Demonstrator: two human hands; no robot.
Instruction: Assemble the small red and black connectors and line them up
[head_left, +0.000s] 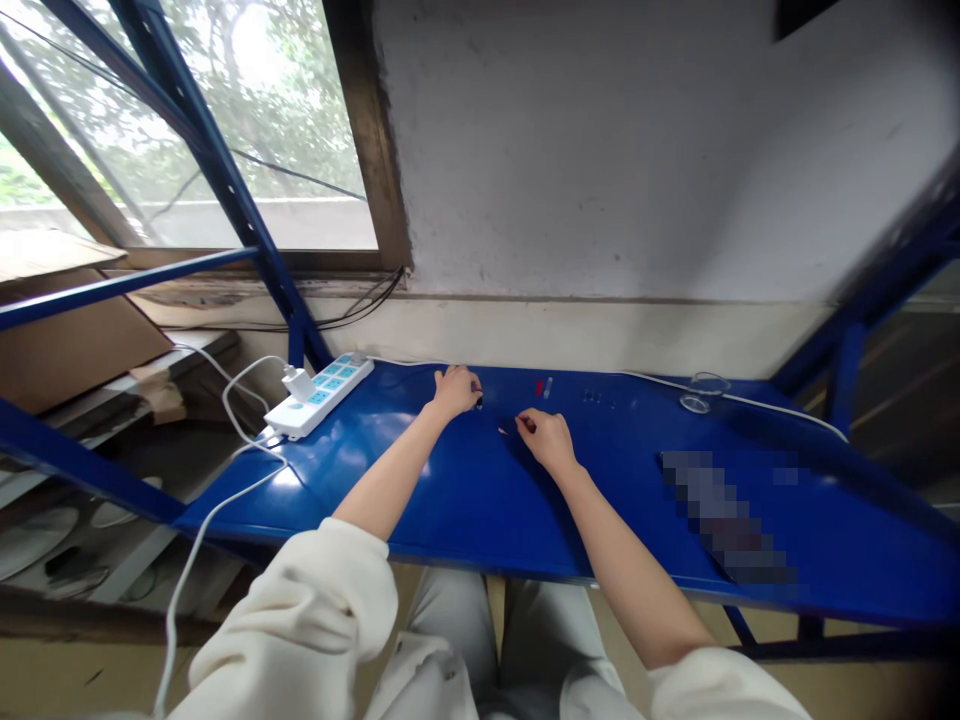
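Note:
My left hand (454, 391) rests low over the far part of the blue table (465, 490), fingers bent and closed at the tips. A small dark piece (478, 402) shows right at those fingertips, too small to name. To the right and nearer, my right hand (550, 438) has its fingers pinched together; what lies between them is too small to make out. A tiny pale sliver (502, 431) lies on the table just left of the right fingertips. Beyond that hand, a small red piece (539, 388) and a small clear piece (548, 387) lie side by side.
A white power strip (322, 396) with a plugged-in charger (298, 384) sits at the table's left end. Tiny pieces (592, 397) lie right of centre. A clear round container (694, 403) stands at the back right. A blurred-out long object (724, 515) lies at right.

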